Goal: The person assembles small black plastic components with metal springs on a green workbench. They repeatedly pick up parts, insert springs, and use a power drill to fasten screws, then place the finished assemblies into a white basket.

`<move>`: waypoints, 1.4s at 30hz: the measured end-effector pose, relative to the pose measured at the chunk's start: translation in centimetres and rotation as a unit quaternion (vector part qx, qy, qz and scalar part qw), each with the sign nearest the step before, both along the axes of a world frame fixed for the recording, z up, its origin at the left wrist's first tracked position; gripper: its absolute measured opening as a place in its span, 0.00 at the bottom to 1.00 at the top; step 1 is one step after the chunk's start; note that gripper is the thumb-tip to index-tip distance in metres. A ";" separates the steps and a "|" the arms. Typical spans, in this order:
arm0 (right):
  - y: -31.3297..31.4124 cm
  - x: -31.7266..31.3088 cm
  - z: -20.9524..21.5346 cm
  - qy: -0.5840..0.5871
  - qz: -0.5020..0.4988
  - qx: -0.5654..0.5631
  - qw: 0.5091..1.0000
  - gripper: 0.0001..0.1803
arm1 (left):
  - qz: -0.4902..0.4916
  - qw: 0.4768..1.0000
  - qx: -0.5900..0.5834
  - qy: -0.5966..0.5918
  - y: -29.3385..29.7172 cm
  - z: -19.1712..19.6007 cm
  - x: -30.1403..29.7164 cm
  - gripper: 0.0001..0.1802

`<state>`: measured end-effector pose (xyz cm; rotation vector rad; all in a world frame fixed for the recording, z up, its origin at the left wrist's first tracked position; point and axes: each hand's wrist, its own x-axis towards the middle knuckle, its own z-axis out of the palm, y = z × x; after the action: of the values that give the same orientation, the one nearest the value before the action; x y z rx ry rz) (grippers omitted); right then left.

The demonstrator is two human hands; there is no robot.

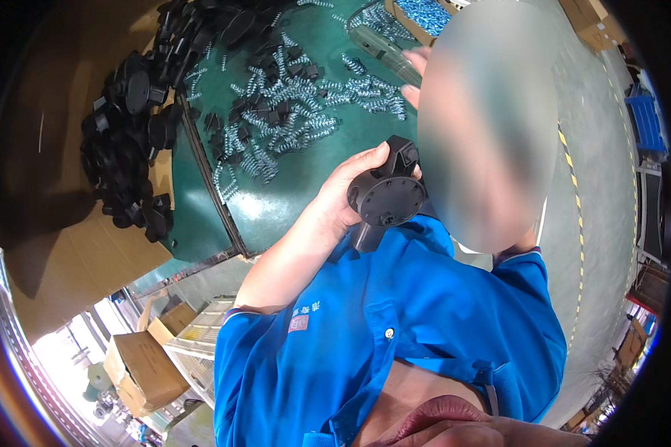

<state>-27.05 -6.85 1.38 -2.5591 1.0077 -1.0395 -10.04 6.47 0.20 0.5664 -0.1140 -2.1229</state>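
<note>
Up close, the person's left hand (pixel 350 195) is clamped around a round black plastic part (pixel 387 197), held above the green table (pixel 306 194). Their right hand (pixel 417 74) is mostly blurred; I cannot tell its grip, fingers near the springs (pixel 298 100).

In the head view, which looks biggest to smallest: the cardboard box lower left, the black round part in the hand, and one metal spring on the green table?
1. Cardboard box
2. Black round part, though nearness to the camera may enlarge it
3. Metal spring, plainly smallest

Brown cardboard boxes (pixel 145 365) stand lower left and top right (pixel 593 18).
</note>
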 end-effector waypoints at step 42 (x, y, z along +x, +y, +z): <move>-19.5 0.2 -3.6 0.399 -0.164 -0.064 0.900 0.10 | 0.093 0.419 -0.410 -0.805 -2.8 -0.2 7.9 0.12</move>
<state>-26.89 -26.37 -2.23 -3.0502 1.6359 -0.0342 -2.13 3.71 -0.01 1.5882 -1.8739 -0.3003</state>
